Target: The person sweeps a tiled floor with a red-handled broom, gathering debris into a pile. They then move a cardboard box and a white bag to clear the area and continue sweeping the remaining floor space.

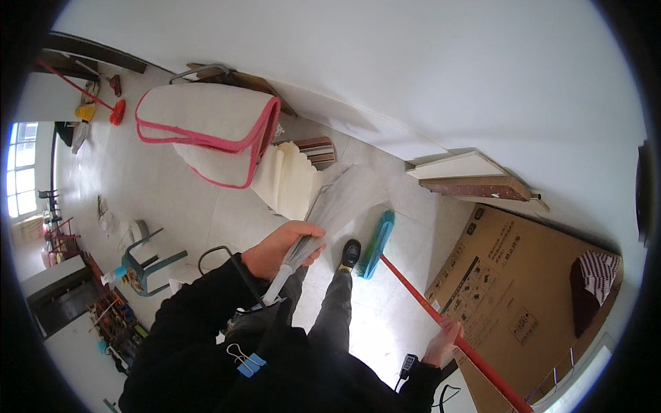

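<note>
My left hand (289,245) grips a bunched piece of translucent plastic (356,196), which fans out past the fingers. A white tube-like end (279,284) sticks out below the fist; what it belongs to is unclear. Lower right, my right hand (445,338) is closed around the red handle (413,286) of a push broom. Its blue head (381,242), with green bristles along one side, rests on the tiled floor just right of my black shoe (351,254).
A pale pad with pink edging (206,116) is draped near the wall, beside cream fabric (292,180) and a striped mat (317,149). A large cardboard sheet or box (516,289) and boards (475,186) lean at right. A green stool (142,271) lies tipped at left.
</note>
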Tool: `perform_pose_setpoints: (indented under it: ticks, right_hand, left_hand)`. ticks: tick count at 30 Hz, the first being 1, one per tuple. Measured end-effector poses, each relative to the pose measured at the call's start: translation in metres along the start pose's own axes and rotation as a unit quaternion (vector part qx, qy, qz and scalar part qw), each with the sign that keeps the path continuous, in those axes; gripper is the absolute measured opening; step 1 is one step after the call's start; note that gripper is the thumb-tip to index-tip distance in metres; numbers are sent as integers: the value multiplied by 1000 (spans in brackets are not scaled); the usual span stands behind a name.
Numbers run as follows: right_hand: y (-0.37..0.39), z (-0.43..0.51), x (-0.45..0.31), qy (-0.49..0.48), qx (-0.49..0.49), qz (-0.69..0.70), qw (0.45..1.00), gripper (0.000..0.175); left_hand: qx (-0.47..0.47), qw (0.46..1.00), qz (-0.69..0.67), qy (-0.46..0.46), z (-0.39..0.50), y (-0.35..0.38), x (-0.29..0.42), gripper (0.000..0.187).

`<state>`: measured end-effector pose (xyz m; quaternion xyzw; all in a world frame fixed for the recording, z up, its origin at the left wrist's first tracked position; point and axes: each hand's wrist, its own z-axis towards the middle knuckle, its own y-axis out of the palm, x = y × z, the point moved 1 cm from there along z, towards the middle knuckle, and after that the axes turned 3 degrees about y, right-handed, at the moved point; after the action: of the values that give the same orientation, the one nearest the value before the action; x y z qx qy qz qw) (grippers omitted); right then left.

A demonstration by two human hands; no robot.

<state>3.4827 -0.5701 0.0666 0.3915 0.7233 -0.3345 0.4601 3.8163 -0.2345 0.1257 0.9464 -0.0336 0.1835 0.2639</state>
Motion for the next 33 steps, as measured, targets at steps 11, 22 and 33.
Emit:
perform_pose_setpoints:
  ticks: [11, 22, 33]
  right_hand:
    - [35, -3, -28, 112, 23, 25, 993, 19]
    - [191, -3, -106, -13, -237, -66, 969, 16]
    - [379, 13, -101, -171, -373, -127, 903, 21]
  left_hand:
    - [-28, 982, -110, -152, -156, -21, -8, 29]
    - [54, 971, -224, -67, -143, -69, -8, 21]
    - [21, 959, -276, -55, -155, -116, 1, 37]
